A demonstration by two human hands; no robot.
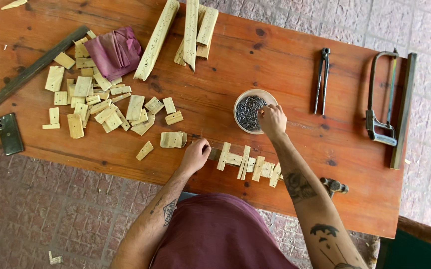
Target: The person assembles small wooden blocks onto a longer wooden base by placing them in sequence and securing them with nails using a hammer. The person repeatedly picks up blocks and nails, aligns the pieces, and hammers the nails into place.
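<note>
Step in hand, as judged: nail pickup while the piece is held steady.

Nearest, the left hand (194, 155) has its grip closed down on the end of a wooden assembly (245, 163), a row of about six short slats crossing a strip, lying just right of that grip at the near edge of the table (295, 65). A hammer head (334, 186) pokes out near the right forearm, one seen.

Farther, the right hand (272, 119) has its grip pinched together at the rim of one white bowl of nails (249, 112); whether a nail is held, cannot tell. Next move likely calls for a single nail lifted clear and carried back to the slats.

Left of both grips: loose wood blocks (96, 107), roughly thirty.

Far: four long wood strips (190, 32), one pincers (321, 79), one hacksaw (382, 99).
</note>
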